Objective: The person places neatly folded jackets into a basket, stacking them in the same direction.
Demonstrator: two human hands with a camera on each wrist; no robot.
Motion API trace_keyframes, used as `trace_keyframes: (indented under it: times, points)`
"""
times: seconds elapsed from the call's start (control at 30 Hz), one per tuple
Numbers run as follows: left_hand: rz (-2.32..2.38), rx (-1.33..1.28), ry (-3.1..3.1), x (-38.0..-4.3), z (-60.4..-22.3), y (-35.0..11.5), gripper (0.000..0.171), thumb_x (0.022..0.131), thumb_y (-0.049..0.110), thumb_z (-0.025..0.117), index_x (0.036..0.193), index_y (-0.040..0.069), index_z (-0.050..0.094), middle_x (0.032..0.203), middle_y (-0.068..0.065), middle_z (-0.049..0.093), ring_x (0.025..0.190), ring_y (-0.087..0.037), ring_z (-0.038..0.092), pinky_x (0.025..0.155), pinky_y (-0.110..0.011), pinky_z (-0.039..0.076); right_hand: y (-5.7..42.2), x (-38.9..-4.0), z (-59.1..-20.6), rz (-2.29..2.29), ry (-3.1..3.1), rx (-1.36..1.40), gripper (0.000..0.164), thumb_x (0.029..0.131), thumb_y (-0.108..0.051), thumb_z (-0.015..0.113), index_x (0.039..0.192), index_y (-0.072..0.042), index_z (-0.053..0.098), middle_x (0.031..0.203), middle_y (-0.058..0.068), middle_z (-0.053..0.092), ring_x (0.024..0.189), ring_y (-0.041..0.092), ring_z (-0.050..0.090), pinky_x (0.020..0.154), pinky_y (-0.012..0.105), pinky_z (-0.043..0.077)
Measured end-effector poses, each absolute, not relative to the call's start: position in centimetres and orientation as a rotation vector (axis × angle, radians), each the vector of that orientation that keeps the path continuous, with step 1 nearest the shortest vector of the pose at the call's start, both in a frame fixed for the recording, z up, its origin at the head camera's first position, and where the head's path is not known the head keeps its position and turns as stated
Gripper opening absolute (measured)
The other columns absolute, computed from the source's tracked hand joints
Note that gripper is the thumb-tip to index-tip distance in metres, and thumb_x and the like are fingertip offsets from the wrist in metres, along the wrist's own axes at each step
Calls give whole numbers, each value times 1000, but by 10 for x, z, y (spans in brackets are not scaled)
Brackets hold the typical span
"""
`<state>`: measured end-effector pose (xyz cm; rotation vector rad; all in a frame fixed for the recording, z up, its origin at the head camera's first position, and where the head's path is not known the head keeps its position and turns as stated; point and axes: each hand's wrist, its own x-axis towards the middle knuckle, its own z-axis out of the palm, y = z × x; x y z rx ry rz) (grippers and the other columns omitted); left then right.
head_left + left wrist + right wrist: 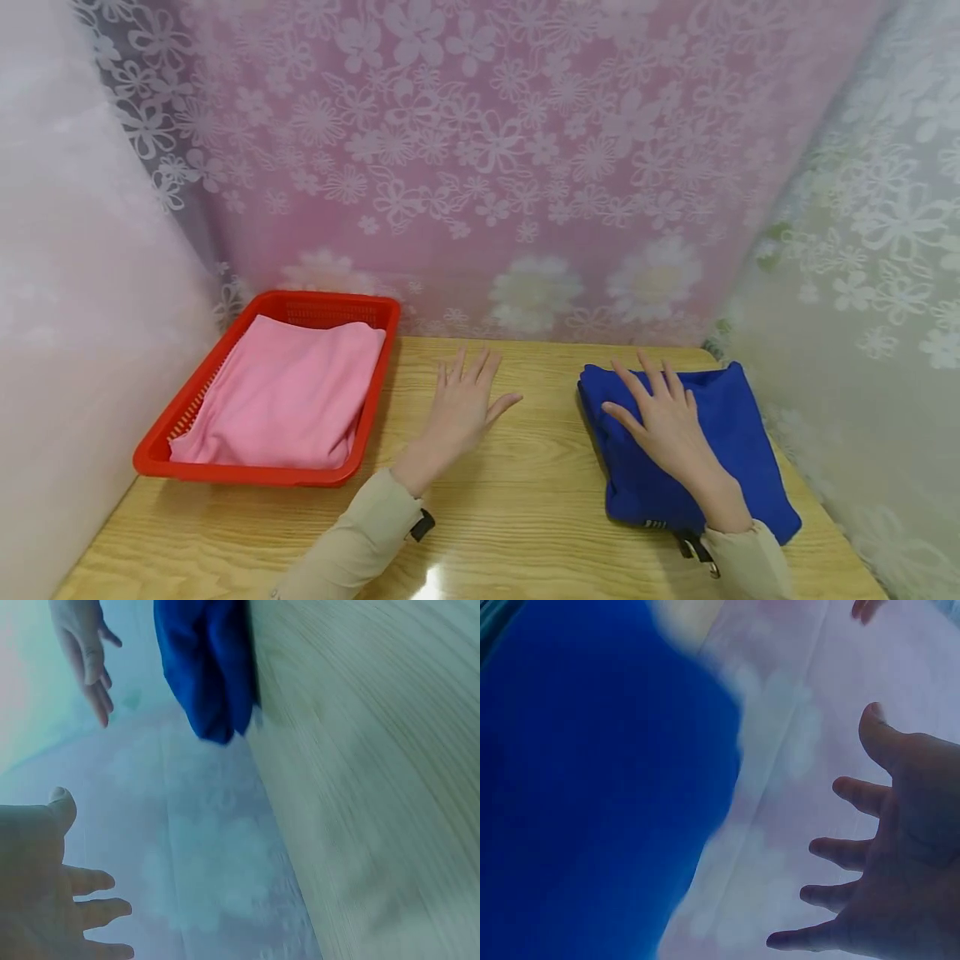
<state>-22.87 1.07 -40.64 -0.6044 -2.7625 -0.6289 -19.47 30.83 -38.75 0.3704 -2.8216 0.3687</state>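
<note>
A folded blue cloth lies on the right side of the wooden table, its edges also visible in both wrist views. Above it my right hand hovers with fingers spread, holding nothing; the right wrist view shows a gap between that palm and the cloth. My left hand is over the middle of the table, fingers straight and spread, nothing in it. To its left, a folded pink cloth sits inside a red plastic basket.
The wooden table reaches a floral curtain at the back. Similar pale sheeting hangs along the left side and the right side. Dark straps with cameras are on both wrists.
</note>
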Motion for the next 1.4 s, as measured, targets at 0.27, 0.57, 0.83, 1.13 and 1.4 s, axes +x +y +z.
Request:
trace_keyframes:
  times: [0.27, 0.57, 0.83, 1.13, 1.4]
  points:
    - [-635, -770, -2782, -228, -405, 65, 72, 103, 59, 40, 162, 18, 28, 166, -5, 28, 156, -35, 9, 121, -63, 15, 386, -183, -399, 314, -2821, 234, 72, 100, -42, 62, 161, -18, 31, 161, 31, 21, 147, 59, 6, 97, 87, 17]
    - [-573, -1013, -2779, -222, -419, 124, 70, 104, 61, 30, 163, 24, 24, 169, 3, 18, 157, -28, 2, 123, -58, 15, 449, -173, -417, 279, -2878, 215, 71, 99, -35, 66, 156, -5, 36, 148, 46, 29, 126, 70, 32, 95, 80, 30]
    - [-476, -1096, -2818, -218, -430, 165, 71, 102, 65, 33, 162, 29, 24, 168, 4, 21, 156, -29, 12, 122, -57, 19, 475, -165, -415, 344, -3102, 113, 72, 101, -44, 60, 150, 6, 41, 143, 48, 30, 124, 70, 34, 93, 77, 35]
    - [-428, -1121, -2876, -217, -440, 178, 67, 98, 68, 43, 158, 40, 33, 166, 7, 27, 153, -26, 25, 117, -60, 29, 476, -165, -428, 263, -3056, 93, 69, 97, -45, 66, 142, 5, 52, 140, 47, 36, 120, 69, 41, 89, 75, 40]
    - [-443, -1105, -2887, -217, -446, 179, 66, 99, 67, 43, 158, 40, 33, 166, 7, 26, 153, -27, 25, 117, -62, 27, 471, -163, -438, 271, -3000, 135, 64, 97, -40, 67, 140, 6, 54, 139, 49, 35, 115, 70, 44, 86, 73, 43]
